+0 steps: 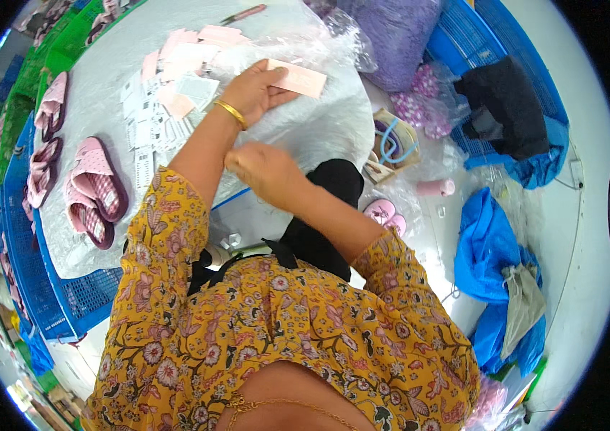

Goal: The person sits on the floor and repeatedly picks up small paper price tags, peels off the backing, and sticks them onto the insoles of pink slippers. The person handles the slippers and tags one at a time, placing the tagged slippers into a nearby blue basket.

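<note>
My left hand (pixel 247 97), with a gold bangle at its wrist, grips a pale pink card (pixel 299 78) between thumb and fingers over the plastic-covered table (pixel 290 126). My right hand (pixel 265 171) is closed beside my left forearm, fingers curled in; whatever it may hold is hidden. Beyond and left of my left hand lie loose pink cards (pixel 176 61) and white printed labels (pixel 143 133). A pair of pink dotted slippers (pixel 93 176) with dark soles rests at the table's left, and another pair (pixel 48 136) sits farther left.
A small cutting tool (pixel 243 14) lies at the table's far edge. Blue crates (pixel 93 298) and green crates (pixel 53 47) line the left. To the right are a purple sack (pixel 398 39), an open box (pixel 391 147), a pink roll (pixel 434 188) and blue sheeting (pixel 488 248) on the floor.
</note>
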Tool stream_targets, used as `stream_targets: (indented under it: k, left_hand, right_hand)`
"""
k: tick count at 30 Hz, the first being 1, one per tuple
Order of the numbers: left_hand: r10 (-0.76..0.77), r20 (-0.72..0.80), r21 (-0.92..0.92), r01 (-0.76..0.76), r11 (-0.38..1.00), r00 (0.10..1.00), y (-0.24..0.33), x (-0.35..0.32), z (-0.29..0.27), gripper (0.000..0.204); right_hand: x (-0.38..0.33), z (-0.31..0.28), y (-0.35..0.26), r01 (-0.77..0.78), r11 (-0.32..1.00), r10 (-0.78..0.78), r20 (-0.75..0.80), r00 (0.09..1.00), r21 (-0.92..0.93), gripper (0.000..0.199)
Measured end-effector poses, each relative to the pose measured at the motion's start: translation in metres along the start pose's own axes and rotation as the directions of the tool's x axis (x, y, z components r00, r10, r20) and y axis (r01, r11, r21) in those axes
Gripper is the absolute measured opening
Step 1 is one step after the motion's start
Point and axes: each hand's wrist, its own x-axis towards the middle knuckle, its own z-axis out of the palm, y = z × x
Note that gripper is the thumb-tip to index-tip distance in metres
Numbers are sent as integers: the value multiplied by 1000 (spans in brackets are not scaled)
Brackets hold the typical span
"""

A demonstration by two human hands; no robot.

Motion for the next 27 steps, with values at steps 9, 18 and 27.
stream_targets:
  k: [9, 18, 27]
  left_hand:
    - [-8, -38, -22, 7, 1000, 999, 3, -7, -1, 24]
    - [1, -47, 18, 0, 1000, 999, 3, -7, 8, 25]
    - [68, -25, -167, -72, 983, 997, -5, 6, 5, 28]
  right_hand:
    - [-2, 1, -15, -63, 997, 63, 6, 998, 48, 13]
    - [-28, 37, -17, -87, 993, 84, 37, 996, 83, 10]
    - [-16, 19, -10, -515, 815, 492, 152, 857, 265, 6]
